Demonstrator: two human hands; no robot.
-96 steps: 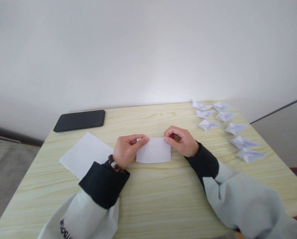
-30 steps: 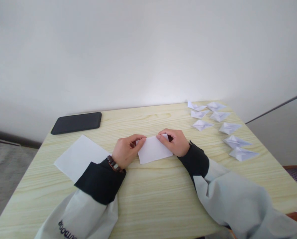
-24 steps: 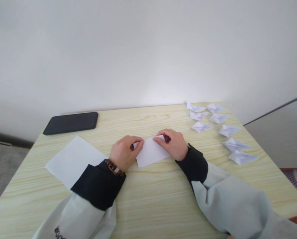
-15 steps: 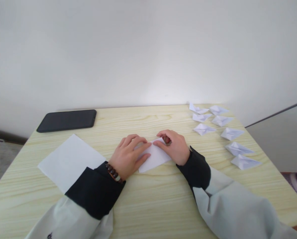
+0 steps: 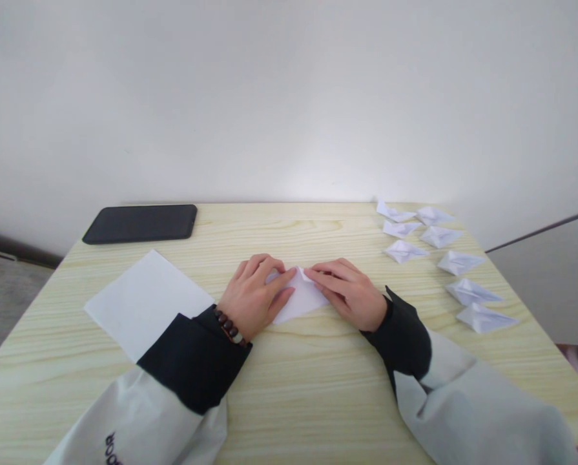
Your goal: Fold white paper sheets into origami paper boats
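A small folded piece of white paper [image 5: 298, 306] lies on the table between my hands. My left hand [image 5: 256, 294] presses on its left part, index finger and thumb on the paper, the other fingers curled at its far edge. With fingers held together, my right hand [image 5: 350, 292] pinches the paper's upper right part, fingertips on a small raised flap [image 5: 304, 274] at the top. Both hands partly cover the paper, so its full outline is hidden. A flat white square sheet [image 5: 148, 303] lies to the left, partly under my left sleeve.
Several folded paper boats [image 5: 458, 263] stand in two columns on the right of the wooden table [image 5: 308, 400]. A black phone [image 5: 141, 223] lies at the back left. A white wall [image 5: 289, 103] rises behind the table's far edge.
My right hand has turned from a curled thumb-and-finger grip to straighter fingers laid on the paper's top edge, where a small flap now shows. The view has shifted slightly.
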